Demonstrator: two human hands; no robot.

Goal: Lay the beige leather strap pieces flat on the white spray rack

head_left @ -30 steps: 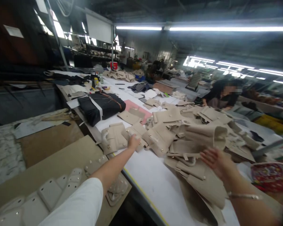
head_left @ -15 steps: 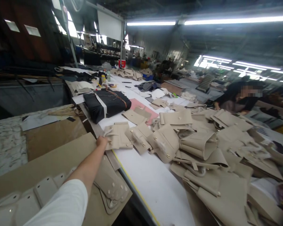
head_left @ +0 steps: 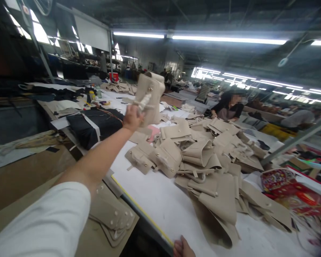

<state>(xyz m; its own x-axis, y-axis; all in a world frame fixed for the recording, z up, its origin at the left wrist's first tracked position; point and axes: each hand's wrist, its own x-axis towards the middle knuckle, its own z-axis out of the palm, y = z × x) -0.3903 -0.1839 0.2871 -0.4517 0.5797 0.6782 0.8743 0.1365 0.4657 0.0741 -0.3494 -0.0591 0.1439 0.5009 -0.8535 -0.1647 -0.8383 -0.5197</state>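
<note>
Raised above the table, my left hand (head_left: 133,117) is closed on the wrapped handle of a beige bag piece (head_left: 151,91), which hangs upright and is slightly blurred. My right hand (head_left: 183,247) shows at the bottom edge, its fingers curled by the yellow-lined table edge; whether they hold anything is hidden. More beige bag pieces (head_left: 167,157) with small metal fittings lie in a large heap on the white table (head_left: 152,192). Two of them lie flat at the heap's left side.
A black wrapped bundle (head_left: 88,126) lies left of the heap. Stacked beige panels (head_left: 112,210) rest on a lower board at the near left. A red patterned bag (head_left: 296,189) stands at the right. Another person (head_left: 227,107) is beyond the heap.
My left hand has lifted a beige bag piece off the table, up and forward. My right hand has come into view at the bottom. The view has turned to the right.
</note>
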